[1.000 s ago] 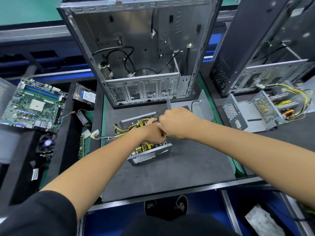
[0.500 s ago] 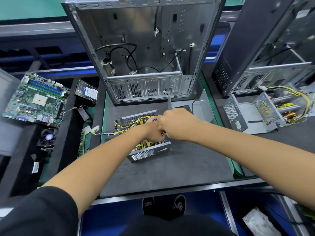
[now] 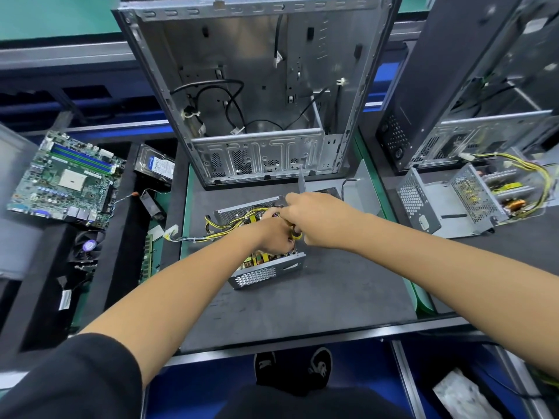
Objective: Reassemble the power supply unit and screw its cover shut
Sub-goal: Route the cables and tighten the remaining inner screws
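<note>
The power supply unit [image 3: 266,272] lies open on the dark mat, its perforated grey wall facing me and its yellow circuit board showing. Yellow and black wires [image 3: 230,229] run out of it to the left. My left hand [image 3: 273,234] reaches into the open case, fingers bent over the wire bundle and partly hidden under my right hand. My right hand [image 3: 314,220] is closed on a screwdriver [image 3: 301,179], whose grey shaft points up and away while the yellow-black handle end pokes out below the fist. A flat grey cover plate [image 3: 358,193] lies just behind my right hand.
An empty computer case [image 3: 260,86] stands open right behind the mat. A second case [image 3: 472,86] and another opened power supply [image 3: 472,195] sit to the right. On the left are a motherboard [image 3: 66,176], a hard drive [image 3: 157,166] and a cooler fan [image 3: 87,246].
Both hands stay over the open power supply in nearly the same pose. Only the view has shifted slightly.
</note>
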The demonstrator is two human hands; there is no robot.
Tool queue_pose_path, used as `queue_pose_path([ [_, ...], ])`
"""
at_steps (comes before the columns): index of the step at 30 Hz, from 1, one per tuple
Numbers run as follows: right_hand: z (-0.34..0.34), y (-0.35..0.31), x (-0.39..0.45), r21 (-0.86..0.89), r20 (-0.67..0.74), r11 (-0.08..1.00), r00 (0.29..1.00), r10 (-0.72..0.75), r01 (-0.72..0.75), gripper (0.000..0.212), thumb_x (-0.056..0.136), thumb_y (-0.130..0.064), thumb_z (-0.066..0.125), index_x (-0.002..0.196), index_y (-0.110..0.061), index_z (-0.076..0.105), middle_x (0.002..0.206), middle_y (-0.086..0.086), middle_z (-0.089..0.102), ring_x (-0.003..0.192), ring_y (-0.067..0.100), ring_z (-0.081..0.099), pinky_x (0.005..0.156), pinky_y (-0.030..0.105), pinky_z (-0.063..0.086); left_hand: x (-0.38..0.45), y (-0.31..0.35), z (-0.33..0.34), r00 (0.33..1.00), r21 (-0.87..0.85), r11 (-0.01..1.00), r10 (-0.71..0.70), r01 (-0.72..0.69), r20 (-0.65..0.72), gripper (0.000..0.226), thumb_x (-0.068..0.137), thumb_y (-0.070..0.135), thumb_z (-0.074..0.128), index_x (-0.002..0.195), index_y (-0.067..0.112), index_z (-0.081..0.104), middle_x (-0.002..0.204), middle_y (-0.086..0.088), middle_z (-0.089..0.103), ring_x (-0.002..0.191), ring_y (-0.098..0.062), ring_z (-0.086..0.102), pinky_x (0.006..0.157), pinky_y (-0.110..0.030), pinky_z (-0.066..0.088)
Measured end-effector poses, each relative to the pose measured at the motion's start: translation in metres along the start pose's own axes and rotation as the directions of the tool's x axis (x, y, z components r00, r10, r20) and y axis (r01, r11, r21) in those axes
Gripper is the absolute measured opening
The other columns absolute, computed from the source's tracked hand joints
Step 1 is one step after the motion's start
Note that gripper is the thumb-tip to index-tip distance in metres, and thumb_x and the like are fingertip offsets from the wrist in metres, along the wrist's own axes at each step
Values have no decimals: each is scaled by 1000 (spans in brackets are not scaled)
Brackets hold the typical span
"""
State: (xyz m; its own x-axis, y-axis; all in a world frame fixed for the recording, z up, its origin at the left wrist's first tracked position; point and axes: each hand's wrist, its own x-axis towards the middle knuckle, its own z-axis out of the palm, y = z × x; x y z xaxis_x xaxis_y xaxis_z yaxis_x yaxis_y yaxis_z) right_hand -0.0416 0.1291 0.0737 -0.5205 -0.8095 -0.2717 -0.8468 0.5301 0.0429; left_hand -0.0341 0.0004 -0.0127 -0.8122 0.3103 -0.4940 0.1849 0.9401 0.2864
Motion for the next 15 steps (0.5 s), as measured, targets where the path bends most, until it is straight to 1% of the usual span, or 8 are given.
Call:
queue_pose_path([
  [2,0,-1,2,15,-8,1000,1000,12,-12,15,84,-5,55,95,-15,56,87,6,41,63,21,39,47,26,21,-2,2,-2,1000,-13,1000,-6,6,21,33,93,18,39,104,2,64,103,-14,64,87,-21,45,85,-25,19],
  [3,1,-1,3,28,-11,999,1000,16,-16,13,84,-6,56,89,-17,51,84,4,37,58,18,35,45,25,17,-3,2,-3,1000,-19,1000,-5,6,31,32,93,18,38,103,2,64,104,-13,64,89,-22,45,87,-26,20],
  [5,3,0,4,56,-18,998,1000,25,-24,21,85,-9,57,81,-21,40,77,-1,31,55,14,29,45,23,15,-5,3,-4,999,-17,1000,-4,5,49,31,93,18,38,102,3,64,104,-12,64,87,-21,43,96,-29,23],
  [7,5,-1,5,92,-34,995,999,28,-25,28,86,-10,57,74,-23,34,71,-3,28,58,17,33,45,23,16,-7,3,-6,999,-17,1000,-6,6,40,31,93,17,38,100,2,65,100,-13,63,86,-19,42,98,-29,24],
  [9,7,-1,6,117,-57,993,998,25,-18,39,85,-10,56,64,-25,27,71,0,35,62,21,40,44,24,18,-7,3,-5,999,-28,1000,-7,8,32,32,93,17,38,101,3,65,99,-12,63,86,-18,42,100,-30,24],
  [11,9,-2,10,165,-59,986,998,37,-27,43,81,-10,59,60,-28,26,72,3,45,65,24,48,45,26,25,-8,3,-4,999,-70,998,-3,5,32,30,93,16,39,103,3,65,102,-13,65,87,-18,43,96,-29,24],
  [12,10,-2,12,205,-46,978,998,50,-39,39,79,-12,61,60,-26,31,75,5,52,70,25,53,49,27,31,-10,3,-5,1000,-85,996,0,3,31,29,92,15,40,103,2,64,102,-15,65,87,-19,42,92,-26,23],
  [15,11,-2,17,347,-11,934,996,91,-82,23,80,-22,68,72,-19,46,90,8,64,85,26,58,67,33,48,-15,1,-11,999,-125,992,17,-12,39,16,93,11,42,86,6,56,84,-11,56,82,-20,37,80,-23,22],
])
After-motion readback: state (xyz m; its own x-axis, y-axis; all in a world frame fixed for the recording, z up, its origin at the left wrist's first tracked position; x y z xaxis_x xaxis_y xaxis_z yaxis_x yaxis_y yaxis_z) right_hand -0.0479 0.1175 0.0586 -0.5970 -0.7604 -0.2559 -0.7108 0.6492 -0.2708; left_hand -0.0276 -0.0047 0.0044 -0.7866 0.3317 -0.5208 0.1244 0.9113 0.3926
